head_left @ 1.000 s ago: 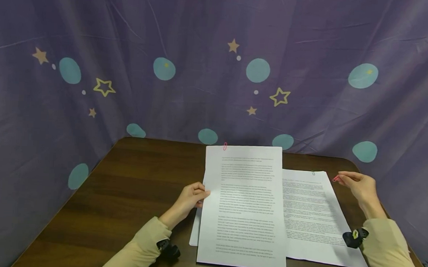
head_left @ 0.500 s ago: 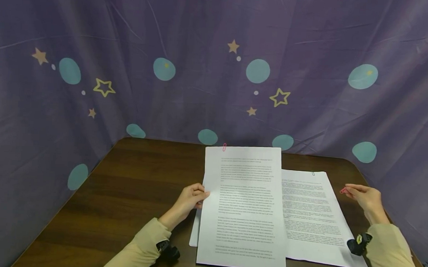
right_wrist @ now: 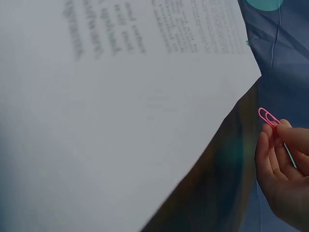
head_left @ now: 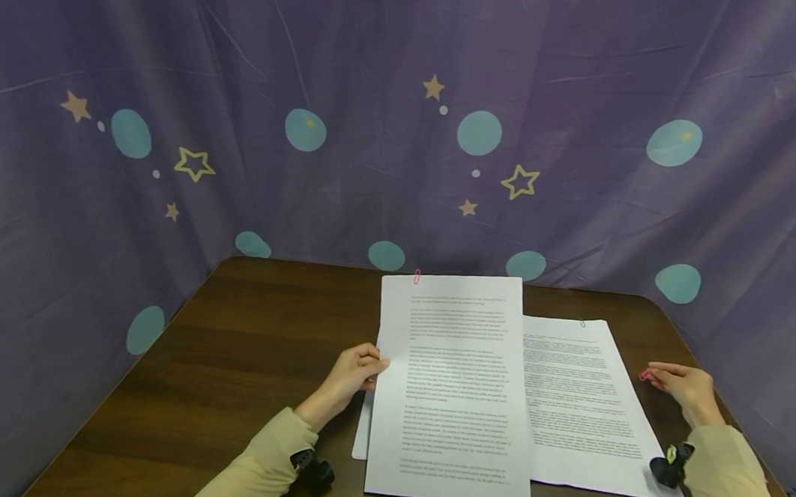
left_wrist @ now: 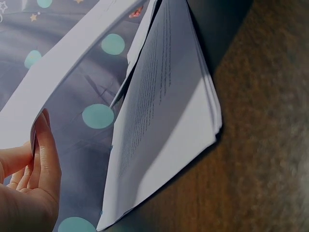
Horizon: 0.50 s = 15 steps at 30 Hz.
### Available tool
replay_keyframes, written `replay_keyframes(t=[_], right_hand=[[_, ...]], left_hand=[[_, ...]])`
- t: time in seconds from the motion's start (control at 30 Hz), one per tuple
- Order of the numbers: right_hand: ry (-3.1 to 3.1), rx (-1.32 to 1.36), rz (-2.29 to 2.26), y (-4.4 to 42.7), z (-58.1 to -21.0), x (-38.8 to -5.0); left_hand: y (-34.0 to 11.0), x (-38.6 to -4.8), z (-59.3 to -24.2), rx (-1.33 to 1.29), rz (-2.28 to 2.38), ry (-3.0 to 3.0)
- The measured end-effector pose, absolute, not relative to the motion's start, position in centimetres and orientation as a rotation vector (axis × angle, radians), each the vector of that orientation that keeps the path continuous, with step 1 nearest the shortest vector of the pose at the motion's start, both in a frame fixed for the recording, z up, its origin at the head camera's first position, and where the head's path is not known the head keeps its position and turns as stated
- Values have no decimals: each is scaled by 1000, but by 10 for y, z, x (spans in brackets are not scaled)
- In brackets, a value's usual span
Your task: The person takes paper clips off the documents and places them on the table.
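My left hand (head_left: 351, 371) pinches the left edge of a printed sheaf (head_left: 458, 387), which is raised above the other papers; a pink paper clip (head_left: 417, 277) sits on its top edge. In the left wrist view, thumb and fingers of the left hand (left_wrist: 34, 179) hold the bent edge of the sheaf (left_wrist: 58, 58). Right of the papers, my right hand (head_left: 688, 390) pinches another pink paper clip (head_left: 645, 374) off the table. The right wrist view shows that pink clip (right_wrist: 268, 117) sticking out from the fingertips of the right hand (right_wrist: 287, 169).
Under and right of the sheaf lies a second printed stack (head_left: 579, 393) with a small dark clip (head_left: 582, 324) at its top. More paper shows at the sheaf's lower left. The brown wooden table (head_left: 230, 360) ends at a patterned purple curtain (head_left: 380, 67).
My right hand has moved toward me and slightly right, still pinching the pink clip. The sheaf has dropped very slightly; my left hand keeps nearly the same place.
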State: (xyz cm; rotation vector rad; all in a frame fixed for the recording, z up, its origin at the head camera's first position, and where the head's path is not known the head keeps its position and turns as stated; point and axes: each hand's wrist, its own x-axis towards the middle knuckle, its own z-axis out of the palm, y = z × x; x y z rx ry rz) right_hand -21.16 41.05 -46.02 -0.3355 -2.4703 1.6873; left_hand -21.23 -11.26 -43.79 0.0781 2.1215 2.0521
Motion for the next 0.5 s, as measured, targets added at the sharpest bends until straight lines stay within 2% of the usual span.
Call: replay_keyframes(t=[0.33, 0.5], right_hand=[[-2501, -430, 1701, 417, -470, -208], [-2484, -427, 1706, 417, -473, -208]], left_hand=[[-113, -212, -438, 102, 2044, 2119], [-117, -213, -447, 323, 2110, 2109]])
